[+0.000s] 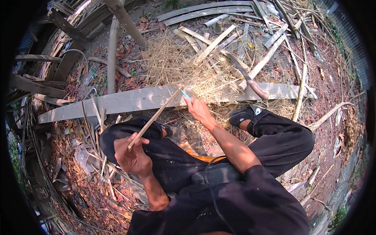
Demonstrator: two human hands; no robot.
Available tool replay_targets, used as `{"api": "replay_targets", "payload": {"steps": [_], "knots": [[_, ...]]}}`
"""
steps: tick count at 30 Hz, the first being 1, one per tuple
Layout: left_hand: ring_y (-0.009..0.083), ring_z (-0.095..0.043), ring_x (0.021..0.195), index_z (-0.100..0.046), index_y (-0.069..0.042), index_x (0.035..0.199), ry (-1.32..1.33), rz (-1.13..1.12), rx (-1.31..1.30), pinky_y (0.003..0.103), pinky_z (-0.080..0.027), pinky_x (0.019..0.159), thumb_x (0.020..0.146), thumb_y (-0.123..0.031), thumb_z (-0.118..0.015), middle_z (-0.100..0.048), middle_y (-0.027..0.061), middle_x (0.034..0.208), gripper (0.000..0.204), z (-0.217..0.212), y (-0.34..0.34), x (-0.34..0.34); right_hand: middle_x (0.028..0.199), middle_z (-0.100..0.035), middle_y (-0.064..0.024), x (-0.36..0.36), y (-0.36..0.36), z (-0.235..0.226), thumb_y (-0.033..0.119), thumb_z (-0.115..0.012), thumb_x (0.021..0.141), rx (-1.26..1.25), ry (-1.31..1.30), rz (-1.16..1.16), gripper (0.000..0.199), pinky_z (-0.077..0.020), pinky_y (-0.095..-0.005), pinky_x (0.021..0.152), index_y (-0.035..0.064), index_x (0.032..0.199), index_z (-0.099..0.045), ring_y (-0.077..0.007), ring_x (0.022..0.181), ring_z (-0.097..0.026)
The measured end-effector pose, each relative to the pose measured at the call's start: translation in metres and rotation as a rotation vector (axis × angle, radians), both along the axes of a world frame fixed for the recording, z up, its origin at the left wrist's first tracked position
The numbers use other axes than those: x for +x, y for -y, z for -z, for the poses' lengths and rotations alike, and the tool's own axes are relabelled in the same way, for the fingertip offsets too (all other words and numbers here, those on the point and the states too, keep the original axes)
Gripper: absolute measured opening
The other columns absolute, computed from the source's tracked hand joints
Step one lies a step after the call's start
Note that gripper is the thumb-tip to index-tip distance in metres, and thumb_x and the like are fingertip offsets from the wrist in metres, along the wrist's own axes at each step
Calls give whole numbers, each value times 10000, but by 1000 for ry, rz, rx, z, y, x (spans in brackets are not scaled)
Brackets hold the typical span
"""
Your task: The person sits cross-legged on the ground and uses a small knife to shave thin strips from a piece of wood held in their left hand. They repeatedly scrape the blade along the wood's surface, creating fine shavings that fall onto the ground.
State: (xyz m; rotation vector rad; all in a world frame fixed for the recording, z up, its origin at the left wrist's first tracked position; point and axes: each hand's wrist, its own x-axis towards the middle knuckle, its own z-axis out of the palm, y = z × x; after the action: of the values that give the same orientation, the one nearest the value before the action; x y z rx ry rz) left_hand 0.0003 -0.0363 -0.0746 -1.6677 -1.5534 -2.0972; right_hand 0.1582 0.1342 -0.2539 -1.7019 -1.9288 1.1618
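Note:
My left hand [133,154] is closed around the near end of a thin split bamboo strip [156,114], raised in front of my left thigh. The strip slants away toward the board, its far end close to my right hand [200,111]. Pinched in the right fingers is a slim turquoise pen-like tool [185,95], its tip beside the strip's far end. I cannot make out whether they touch. Beyond my feet a long grey plank [133,101] lies crosswise. A large knife [254,87] with a wooden handle rests across its right part, the dark blade pointing away.
Pale shavings [168,58] heap behind and over the plank. Split bamboo pieces [215,45] and long poles [270,55] lie farther off to the right. A post [125,21] stands at the far left, near stacked timber [51,84]. Dry leaves cover the ground.

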Motion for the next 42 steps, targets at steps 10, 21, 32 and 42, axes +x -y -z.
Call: {"api": "replay_targets", "payload": {"steps": [10, 21, 32, 42], "knots": [[183, -618, 620, -494, 13, 1096, 9, -13, 0, 267, -529, 615, 911, 27, -618, -566, 166, 936, 223, 2, 2, -2, 860, -635, -347, -2, 3, 22, 516, -386, 989, 37, -25, -14, 620, -492, -560, 805, -35, 1004, -668, -513, 876, -620], [181, -629, 637, -457, 14, 1093, 55, -20, -29, 253, -534, 614, 924, 7, -611, -554, 168, 944, 229, -1, 0, -3, 841, -629, -358, -6, -7, 47, 488, -407, 992, -20, 71, 99, 635, -506, -536, 742, -74, 852, -669, -510, 838, -634], [166, -618, 575, -389, 9, 945, 216, -170, -101, 237, -526, 539, 955, -20, -577, -501, 120, 827, 190, -15, -4, 8, 787, -637, -345, -7, 15, 52, 452, -406, 1004, 132, 165, 71, 591, -541, -533, 705, -73, 905, -659, -499, 755, -648], [161, -625, 585, -380, 6, 935, 245, -230, -124, 232, -537, 542, 951, -5, -576, -509, 118, 811, 197, -16, -4, 11, 711, -598, -357, -20, 22, 37, 445, -419, 1001, 148, 48, 38, 579, -514, -544, 639, -78, 898, -642, -511, 715, -634]]}}
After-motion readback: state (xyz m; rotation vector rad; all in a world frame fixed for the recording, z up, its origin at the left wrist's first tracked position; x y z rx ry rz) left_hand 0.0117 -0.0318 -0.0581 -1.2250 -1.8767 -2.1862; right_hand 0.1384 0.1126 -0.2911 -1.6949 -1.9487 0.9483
